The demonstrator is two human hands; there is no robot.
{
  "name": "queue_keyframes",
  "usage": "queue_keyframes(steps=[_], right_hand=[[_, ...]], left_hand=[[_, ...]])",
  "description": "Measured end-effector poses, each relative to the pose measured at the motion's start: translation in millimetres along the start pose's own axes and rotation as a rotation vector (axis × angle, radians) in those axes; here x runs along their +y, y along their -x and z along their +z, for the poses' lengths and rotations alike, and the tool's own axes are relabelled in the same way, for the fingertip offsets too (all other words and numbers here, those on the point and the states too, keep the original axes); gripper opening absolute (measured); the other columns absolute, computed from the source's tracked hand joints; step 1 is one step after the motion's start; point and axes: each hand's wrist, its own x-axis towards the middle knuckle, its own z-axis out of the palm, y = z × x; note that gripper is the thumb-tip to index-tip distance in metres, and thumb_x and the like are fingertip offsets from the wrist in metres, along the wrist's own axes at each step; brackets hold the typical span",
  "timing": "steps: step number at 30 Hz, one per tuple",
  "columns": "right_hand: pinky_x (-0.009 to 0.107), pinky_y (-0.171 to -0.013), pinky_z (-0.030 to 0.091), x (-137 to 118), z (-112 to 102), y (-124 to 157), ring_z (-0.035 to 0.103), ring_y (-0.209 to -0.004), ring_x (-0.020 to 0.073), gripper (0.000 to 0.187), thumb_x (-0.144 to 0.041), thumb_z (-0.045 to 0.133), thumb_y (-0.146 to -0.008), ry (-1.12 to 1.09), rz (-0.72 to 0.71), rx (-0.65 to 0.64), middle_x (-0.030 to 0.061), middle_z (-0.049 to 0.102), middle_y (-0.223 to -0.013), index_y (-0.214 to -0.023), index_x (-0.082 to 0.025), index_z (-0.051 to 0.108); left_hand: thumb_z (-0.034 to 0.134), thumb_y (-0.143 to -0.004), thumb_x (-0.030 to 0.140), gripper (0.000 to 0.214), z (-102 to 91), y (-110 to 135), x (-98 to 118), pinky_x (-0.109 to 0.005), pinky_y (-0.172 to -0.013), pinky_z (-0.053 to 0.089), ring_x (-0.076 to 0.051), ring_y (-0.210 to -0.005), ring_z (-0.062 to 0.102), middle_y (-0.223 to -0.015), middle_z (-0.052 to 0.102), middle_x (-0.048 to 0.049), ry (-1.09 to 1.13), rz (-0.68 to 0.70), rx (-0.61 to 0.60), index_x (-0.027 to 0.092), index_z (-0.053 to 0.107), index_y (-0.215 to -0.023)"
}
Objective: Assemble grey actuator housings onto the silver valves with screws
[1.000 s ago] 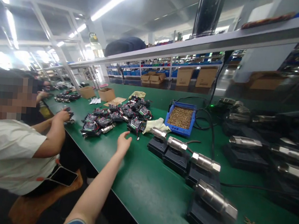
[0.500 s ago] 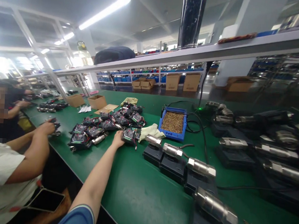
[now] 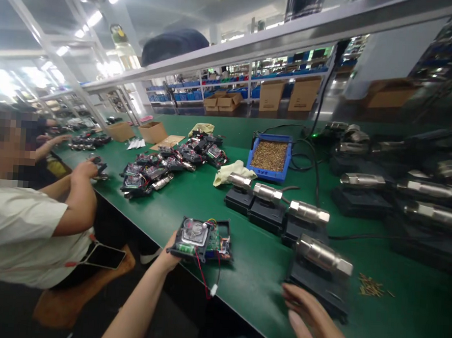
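Observation:
My left hand (image 3: 169,255) grips a black electronic module (image 3: 202,237) with a clear round part, a circuit board and red and black wires that hang down to a white plug (image 3: 213,290). It holds the module just above the near edge of the green bench (image 3: 242,272). My right hand (image 3: 314,322) is at the lower right, fingers stretched out and empty, beside the nearest black fixture with a metal cylinder (image 3: 321,269). A heap of like modules (image 3: 165,168) lies further back on the left.
A row of black fixtures with metal cylinders (image 3: 277,205) runs across the bench. A blue tray of brass parts (image 3: 270,155), a yellow cloth (image 3: 229,172) and loose brass pins (image 3: 372,286) lie nearby. A co-worker in a white shirt (image 3: 27,228) sits at the left.
My left hand took one module from the heap and brought it back to the near edge. My right hand has come into view at the lower right.

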Motion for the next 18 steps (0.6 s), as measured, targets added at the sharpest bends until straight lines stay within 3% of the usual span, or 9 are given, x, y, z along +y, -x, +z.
queue_keyframes(steps=[3, 5, 9, 11, 14, 18], right_hand=[[0.041, -0.094, 0.054, -30.3, 26.9, -23.0, 0.060, -0.121, 0.0232, 0.054, -0.049, 0.043, -0.095, -0.450, 0.132, -0.199, 0.0115, 0.050, -0.144, -0.145, -0.029, 0.040], [0.044, -0.099, 0.050, -47.8, 42.3, -36.3, 0.054, -0.128, 0.0232, 0.057, -0.058, 0.039, -0.093, -0.718, 0.197, -0.300, 0.0112, 0.052, -0.143, -0.141, -0.027, 0.045], [0.047, -0.095, 0.052, -71.3, 46.8, -45.2, 0.067, -0.108, 0.0257, 0.052, -0.062, 0.049, -0.087, -1.136, 0.352, -0.427, 0.0090, 0.071, -0.118, -0.123, -0.027, 0.064], [0.046, -0.096, 0.050, -76.4, 38.0, -47.8, 0.070, -0.099, 0.0252, 0.042, -0.054, 0.062, -0.080, -1.254, 0.457, -0.408, 0.0059, 0.076, -0.105, -0.110, -0.027, 0.070], [0.043, -0.097, 0.048, -78.8, 22.9, -59.1, 0.070, -0.092, 0.0244, 0.033, -0.043, 0.075, -0.068, -1.354, 0.551, -0.324, 0.0022, 0.078, -0.088, -0.096, -0.025, 0.075], [0.039, -0.089, 0.051, -82.9, 13.8, -84.7, 0.069, -0.086, 0.0226, 0.029, -0.044, 0.070, -0.072, -1.373, 0.651, -0.163, 0.0023, 0.077, -0.085, -0.091, -0.022, 0.073]], left_hand=[[0.058, -0.064, 0.080, 0.081, 29.1, 33.7, 2.3, -0.049, -0.089, 0.055, -0.034, -0.100, 0.069, -0.101, 0.074, -0.0143, 0.145, -0.033, -0.055, 0.019, 0.065, -0.117], [0.048, -0.069, 0.082, 0.082, 48.4, 47.9, 5.6, -0.049, -0.084, 0.057, -0.033, -0.094, 0.071, -0.101, 0.074, -0.0149, 0.229, -0.053, -0.091, 0.019, 0.064, -0.120], [0.056, -0.070, 0.075, 0.076, 77.2, 59.2, 14.8, -0.048, -0.087, 0.056, -0.033, -0.095, 0.070, -0.105, 0.073, -0.0145, 0.342, -0.062, -0.114, 0.018, 0.064, -0.120], [0.067, -0.067, 0.067, 0.070, 86.2, 59.7, 17.4, -0.048, -0.093, 0.054, -0.033, -0.099, 0.069, -0.104, 0.074, -0.0134, 0.364, -0.029, -0.068, 0.018, 0.066, -0.116], [0.077, -0.061, 0.049, 0.059, 97.5, 59.2, 12.0, -0.048, -0.096, 0.052, -0.034, -0.101, 0.068, -0.101, 0.074, -0.0113, 0.293, 0.065, 0.103, 0.017, 0.067, -0.109], [0.073, -0.066, 0.038, 0.057, 118.2, 61.2, -11.5, -0.052, -0.098, 0.049, -0.036, -0.107, 0.065, -0.113, 0.069, -0.0179, 0.087, 0.160, 0.353, 0.012, 0.061, -0.115]])
